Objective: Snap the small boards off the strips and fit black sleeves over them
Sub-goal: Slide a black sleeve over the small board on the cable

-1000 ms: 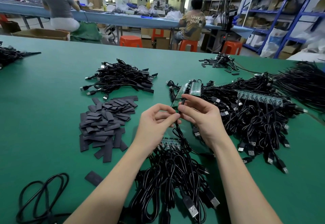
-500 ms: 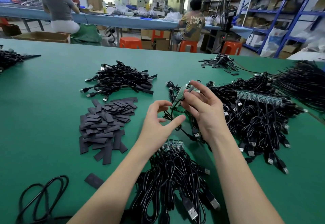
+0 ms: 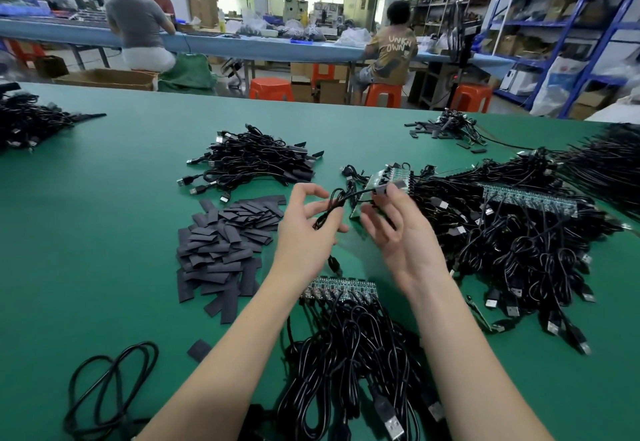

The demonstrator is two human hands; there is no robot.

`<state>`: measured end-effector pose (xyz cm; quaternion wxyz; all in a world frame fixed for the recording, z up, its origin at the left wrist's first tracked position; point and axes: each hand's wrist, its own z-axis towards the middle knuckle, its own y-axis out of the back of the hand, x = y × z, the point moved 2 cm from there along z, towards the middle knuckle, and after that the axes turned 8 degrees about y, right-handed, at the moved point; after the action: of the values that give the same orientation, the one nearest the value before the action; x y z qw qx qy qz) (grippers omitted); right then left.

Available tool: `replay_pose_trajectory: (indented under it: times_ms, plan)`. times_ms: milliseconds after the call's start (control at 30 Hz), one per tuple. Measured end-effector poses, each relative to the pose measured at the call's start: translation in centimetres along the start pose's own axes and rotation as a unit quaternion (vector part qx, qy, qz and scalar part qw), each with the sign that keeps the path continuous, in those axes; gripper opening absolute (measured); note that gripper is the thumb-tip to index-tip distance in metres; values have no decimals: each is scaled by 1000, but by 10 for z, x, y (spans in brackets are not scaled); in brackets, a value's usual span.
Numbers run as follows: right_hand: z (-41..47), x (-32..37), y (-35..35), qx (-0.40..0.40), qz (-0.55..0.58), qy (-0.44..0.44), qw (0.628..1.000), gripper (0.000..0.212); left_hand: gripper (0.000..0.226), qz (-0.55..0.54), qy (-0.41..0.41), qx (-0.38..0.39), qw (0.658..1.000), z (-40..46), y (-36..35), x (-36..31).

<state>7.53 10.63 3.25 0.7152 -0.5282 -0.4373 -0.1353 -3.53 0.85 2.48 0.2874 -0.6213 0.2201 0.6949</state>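
Right hand (image 3: 401,232) pinches a small sleeved board (image 3: 389,188) trailing thin black cable (image 3: 337,203); left hand (image 3: 306,229) loosely grips that cable, right of the flat black sleeve pile (image 3: 225,236).

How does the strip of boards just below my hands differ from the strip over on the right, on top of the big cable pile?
The near strip lies at the head of its own bundle, close to the wrists; the right strip sits farther off, on top of the big cable pile. The near strip runs level across the view; the right strip slants down to the right and shows a longer row of boards. Both are green, with black cables hanging off their boards.
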Motion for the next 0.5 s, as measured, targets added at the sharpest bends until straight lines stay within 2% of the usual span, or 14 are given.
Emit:
replay_pose_trajectory:
  times_ms: [167, 200, 333, 500]
  plan:
    - [-6, -25, -1, 100, -159, -74, 979, 55, 20, 52, -11, -11, 999, 4, 14, -7]
    - [-6, -28, -2, 117, -190, -72, 972, 52, 19, 65, -11, -11, 998, 4, 16, -8]
    - [-6, -40, -2, 148, -292, -30, 945, 11, 12, 103, 5, -41, 994, 8, 20, -11]
    - [-4, -45, -1, 153, -342, -9, 927, 4, 5, 158, 1, -76, 984, 29, 26, -25]
